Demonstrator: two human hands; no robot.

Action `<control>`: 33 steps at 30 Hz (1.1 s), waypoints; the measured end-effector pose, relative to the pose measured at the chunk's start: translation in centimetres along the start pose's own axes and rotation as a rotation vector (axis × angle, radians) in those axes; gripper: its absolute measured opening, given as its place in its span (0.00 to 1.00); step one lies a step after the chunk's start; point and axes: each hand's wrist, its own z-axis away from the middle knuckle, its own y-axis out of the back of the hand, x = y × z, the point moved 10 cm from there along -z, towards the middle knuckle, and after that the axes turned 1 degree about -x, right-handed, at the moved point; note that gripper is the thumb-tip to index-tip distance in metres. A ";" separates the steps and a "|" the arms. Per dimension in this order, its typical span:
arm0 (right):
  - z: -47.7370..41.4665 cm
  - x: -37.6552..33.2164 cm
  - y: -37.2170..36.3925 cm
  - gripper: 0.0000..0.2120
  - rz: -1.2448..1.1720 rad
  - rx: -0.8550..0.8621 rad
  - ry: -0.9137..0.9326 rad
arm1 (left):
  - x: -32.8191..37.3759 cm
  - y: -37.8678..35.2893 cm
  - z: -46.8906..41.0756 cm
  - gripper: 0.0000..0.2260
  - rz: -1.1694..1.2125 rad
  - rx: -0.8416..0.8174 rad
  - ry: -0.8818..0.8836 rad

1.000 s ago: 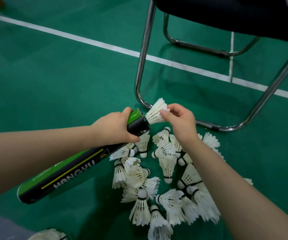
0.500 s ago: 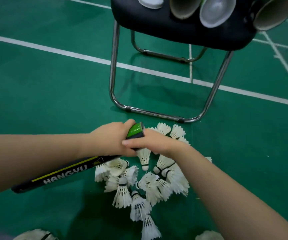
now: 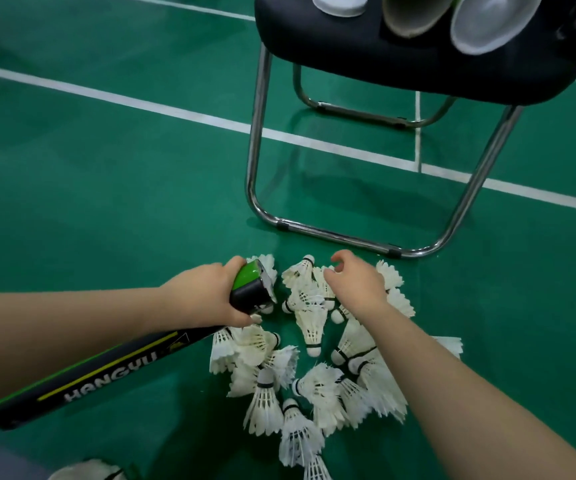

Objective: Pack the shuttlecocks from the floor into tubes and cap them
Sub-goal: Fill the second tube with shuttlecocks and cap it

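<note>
In the head view, my feed looks down on a green floor [image 3: 106, 188] crossed by a white line [image 3: 175, 114]. The left hand [image 3: 206, 296] is clamped round a black and green tube [image 3: 106, 375] lettered HANGYU. It grips just behind the open end, thumb on top and fingers wrapped underneath. The tube slants from the lower left up toward the middle, with its mouth facing the heap. I cannot tell what is inside the mouth, or whether the tube's lower end touches the floor.

The right hand [image 3: 355, 282] hangs over the far side of the shuttlecocks [image 3: 314, 327], its fingers loosely curled with nothing between them. I cannot tell whether it touches the feathers beneath it. The shuttlecocks lie in a loose white pile on the floor, between and under both forearms, near the chrome frame [image 3: 255, 150] of a chair. A stray shuttlecock [image 3: 85, 471] sits at the bottom left edge, well apart from the pile.

At the upper right, the chair's black seat [image 3: 418, 71] carries a flat white cap [image 3: 340, 5]. Beside the cap is an open spare tube [image 3: 414, 15] showing a brown inside, and next to that a white cup-shaped lid [image 3: 484, 26] turned toward me.
</note>
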 end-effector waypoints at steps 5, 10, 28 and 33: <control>-3.5 -0.1 -3.6 0.21 0.201 0.031 -0.011 | -1.3 -0.1 -1.2 0.33 0.030 -0.001 0.022; -6.5 -3.0 -5.6 0.26 0.388 0.005 0.051 | -3.1 -0.1 -1.9 0.33 0.092 0.007 0.040; -6.4 -2.7 -0.9 0.11 -0.120 0.127 0.071 | -3.7 0.6 -2.3 0.33 0.101 0.026 0.081; -3.8 -4.1 -0.9 0.10 -0.716 -0.187 0.082 | -2.5 1.3 -1.6 0.34 0.140 0.041 0.056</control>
